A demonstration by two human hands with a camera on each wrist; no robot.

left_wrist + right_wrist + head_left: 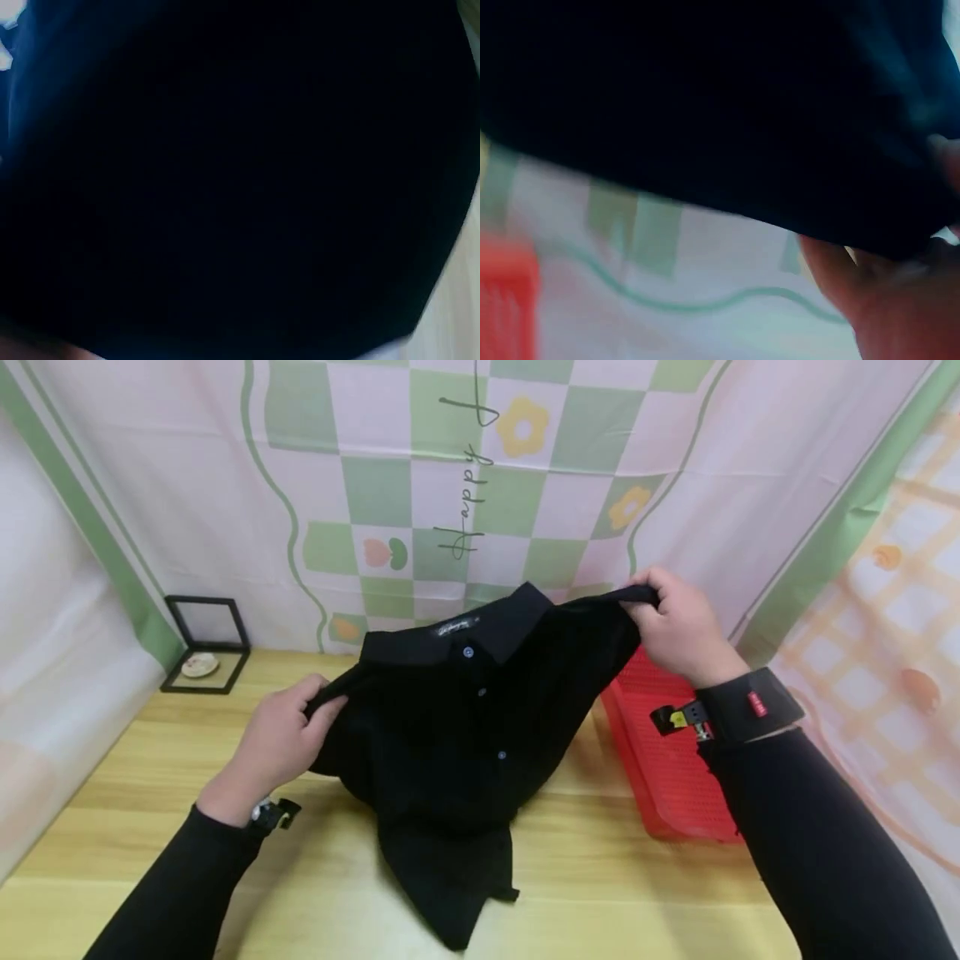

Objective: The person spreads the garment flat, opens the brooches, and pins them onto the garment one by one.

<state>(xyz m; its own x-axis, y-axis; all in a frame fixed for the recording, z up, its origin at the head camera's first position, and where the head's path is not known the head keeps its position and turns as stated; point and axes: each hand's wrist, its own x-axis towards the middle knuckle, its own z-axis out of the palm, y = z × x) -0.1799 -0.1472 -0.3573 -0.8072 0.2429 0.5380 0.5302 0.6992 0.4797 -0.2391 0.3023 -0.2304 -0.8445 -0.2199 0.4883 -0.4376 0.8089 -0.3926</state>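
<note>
A black button-up shirt (442, 735) hangs stretched between both hands, its collar upright and its lower part draping down over the table. My left hand (277, 739) pinches one shoulder of it between thumb and fingers. Higher up, at the right, my right hand (678, 627) grips the other shoulder. Dark cloth of the shirt (240, 180) fills nearly all of the left wrist view. In the right wrist view the shirt (705, 105) stretches across the top, with the right hand (900, 307) holding its corner. The fold under each hand's fingers is partly hidden.
A red perforated plastic basket (667, 768) stands on the wooden table (585, 893) at the right, partly behind the right forearm. At the back left is a black hinged frame (206, 643) with a small round pale item (200, 665) on it. A patterned curtain (442, 468) hangs behind.
</note>
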